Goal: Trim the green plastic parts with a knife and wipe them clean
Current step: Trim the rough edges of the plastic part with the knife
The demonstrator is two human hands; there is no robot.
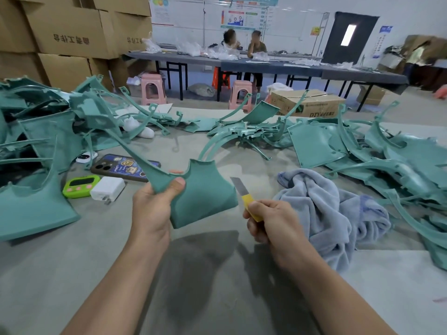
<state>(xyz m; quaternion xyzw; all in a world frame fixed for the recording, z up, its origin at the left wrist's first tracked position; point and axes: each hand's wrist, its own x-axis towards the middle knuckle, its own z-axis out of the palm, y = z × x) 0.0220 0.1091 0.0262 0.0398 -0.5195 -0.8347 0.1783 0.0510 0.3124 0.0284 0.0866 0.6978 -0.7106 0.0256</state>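
My left hand [154, 209] grips a green plastic part [205, 197] above the grey table, thumb on its upper face; the part has a broad curved panel and a long thin arm running up to the left. My right hand [268, 221] holds a yellow-handled knife [244, 197], its bare blade pointing up and left, just right of the part's edge and apart from it. A blue-grey cloth [326, 209] lies crumpled on the table to the right of my right hand.
Heaps of green parts cover the left [48, 131], middle back [244, 131] and right [387, 160] of the table. A phone [121, 166], a green timer [79, 186] and a white charger [107, 188] lie at the left. Cardboard boxes [72, 32] stand behind; two people sit at a far table.
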